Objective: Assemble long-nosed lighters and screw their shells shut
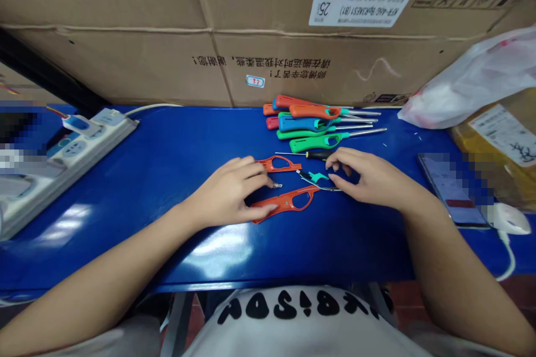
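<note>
My left hand (237,189) rests with fingers spread over two orange plastic lighter-handle halves. Its thumb lies on the lower half (288,201), and its other fingers reach over the upper half (285,164). By my left index fingertip is a small shiny metal piece (278,184). To the right, my right hand (364,175) has thumb and fingers apart, close to a teal trigger piece (317,176) with a black part attached. A screwdriver (319,154) with a black and yellow handle lies just beyond, partly behind my right fingers.
Several colourful long-necked lighters (316,139) are piled at the back against a cardboard box (167,67). On the left is a power strip (75,150). At right are a phone (454,192), a white charger (511,218) and a plastic bag (469,83).
</note>
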`<state>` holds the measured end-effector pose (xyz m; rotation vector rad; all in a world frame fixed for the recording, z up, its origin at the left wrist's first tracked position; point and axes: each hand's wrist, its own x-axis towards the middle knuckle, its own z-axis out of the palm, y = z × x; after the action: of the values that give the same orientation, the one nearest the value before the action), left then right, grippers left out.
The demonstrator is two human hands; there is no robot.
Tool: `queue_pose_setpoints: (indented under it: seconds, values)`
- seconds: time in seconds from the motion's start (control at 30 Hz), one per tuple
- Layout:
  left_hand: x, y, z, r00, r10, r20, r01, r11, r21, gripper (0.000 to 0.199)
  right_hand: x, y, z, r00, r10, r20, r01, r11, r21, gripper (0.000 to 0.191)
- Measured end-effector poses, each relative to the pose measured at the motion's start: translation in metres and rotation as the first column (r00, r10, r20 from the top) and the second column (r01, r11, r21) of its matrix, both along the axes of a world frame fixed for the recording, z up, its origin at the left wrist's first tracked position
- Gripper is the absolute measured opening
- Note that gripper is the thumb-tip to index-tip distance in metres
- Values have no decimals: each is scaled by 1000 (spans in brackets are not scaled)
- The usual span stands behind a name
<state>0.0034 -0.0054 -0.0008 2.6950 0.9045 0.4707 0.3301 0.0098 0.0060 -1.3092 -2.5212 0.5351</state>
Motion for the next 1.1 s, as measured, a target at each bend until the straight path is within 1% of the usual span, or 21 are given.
queue_pose_setpoints:
  seconds: [0.1,0.17,0.2,0.27,0.37,0.5,0.53,0.6,0.67,0.7,0.77,0.8,0.87,1.0,1.1]
  values:
    - [5,-5,-3,997,-78,-17,78,997,-25,40,0,2,-6,999,2,51,-1,1000,-9,13]
    - [7,-7,-5,994,-112,-17,111,993,-51,36,-3,3,-9,998,17,67,-16,1000,-15,7]
    - [7,-7,-5,992,-124,-18,122,990,-69,33,-3,3,-9,998,10,67,-9,1000,-8,6]
    - [7,-7,-5,989,-146,-23,143,984,-109,28,-4,3,-9,999,-19,41,18,999,35,9]
    - [4,-7,-2,986,-165,-36,158,978,-139,26,-2,3,-8,999,-39,-21,41,992,118,10]
    - [3,-7,0,986,-165,-33,159,977,-144,24,-1,2,-4,996,-93,1,91,980,179,9]
    - [3,-7,0,986,-162,-31,156,977,-145,25,0,1,-2,994,-106,6,103,980,173,10]
    - [3,-6,-1,987,-156,-30,150,977,-154,25,3,-2,4,997,-78,9,77,993,92,14]
    - [3,-5,-1,988,-153,-31,146,976,-164,25,7,-4,9,1000,26,17,-25,997,-67,23]
    - [3,-5,0,988,-151,-33,144,975,-168,25,10,-5,11,997,80,22,-76,987,-144,26]
    - [2,-3,0,988,-150,-36,142,976,-166,25,16,-4,12,988,154,12,-145,954,-263,19]
    - [1,-3,0,988,-150,-38,142,977,-162,25,17,-4,12,986,167,-1,-160,942,-295,14]
    - [0,-2,1,988,-149,-44,141,978,-155,25,18,-2,11,987,154,-40,-159,940,-303,13]
    - [-2,-1,-1,987,-148,-56,138,979,-147,29,9,-2,13,978,99,-182,-134,972,-192,12]
    - [-1,0,-3,987,-146,-62,138,983,-118,35,-2,-6,17,944,129,-303,-181,972,-151,9]
